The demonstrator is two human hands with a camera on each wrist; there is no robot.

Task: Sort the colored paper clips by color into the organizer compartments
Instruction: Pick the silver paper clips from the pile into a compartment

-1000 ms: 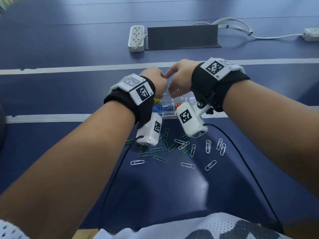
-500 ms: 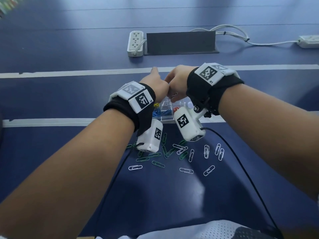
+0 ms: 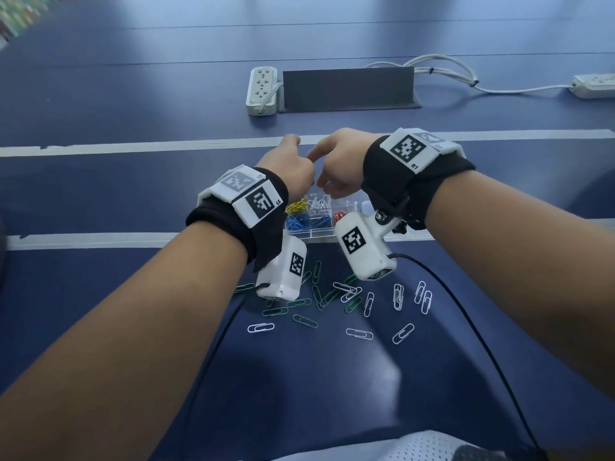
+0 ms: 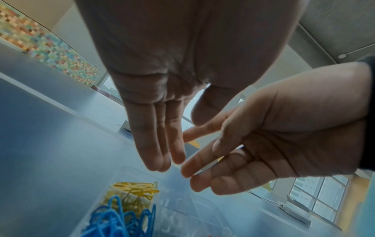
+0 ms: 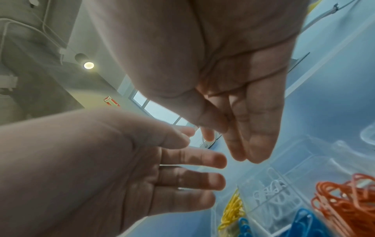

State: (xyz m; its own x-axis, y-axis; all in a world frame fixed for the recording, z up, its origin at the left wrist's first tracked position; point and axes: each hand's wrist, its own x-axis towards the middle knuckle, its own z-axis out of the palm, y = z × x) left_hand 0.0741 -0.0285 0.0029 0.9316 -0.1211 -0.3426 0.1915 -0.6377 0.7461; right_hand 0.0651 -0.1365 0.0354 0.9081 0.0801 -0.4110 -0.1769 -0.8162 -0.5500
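Note:
A clear organizer [image 3: 318,240] lies on the blue table and holds yellow clips [image 3: 296,206], blue clips [image 3: 297,223], white clips [image 3: 317,204] and red clips [image 3: 339,215] in separate compartments. Both hands hover close together just above it. My left hand [image 4: 160,152] has straight fingers pointing down and holds nothing. My right hand [image 5: 243,137] is also spread open and empty, with its fingertips almost meeting the left hand's. Loose green clips [image 3: 304,321] and white clips [image 3: 359,333] lie scattered on the table nearer to me than the organizer.
A white power strip [image 3: 262,91] and a dark upright panel [image 3: 347,89] stand further back, with white cables [image 3: 466,81] running right to a second strip. Black wrist-camera cords [image 3: 442,287] trail over the table among the loose clips.
Both hands were curled and pinched together above the organizer; now their fingers have straightened and spread, and nothing is held in either.

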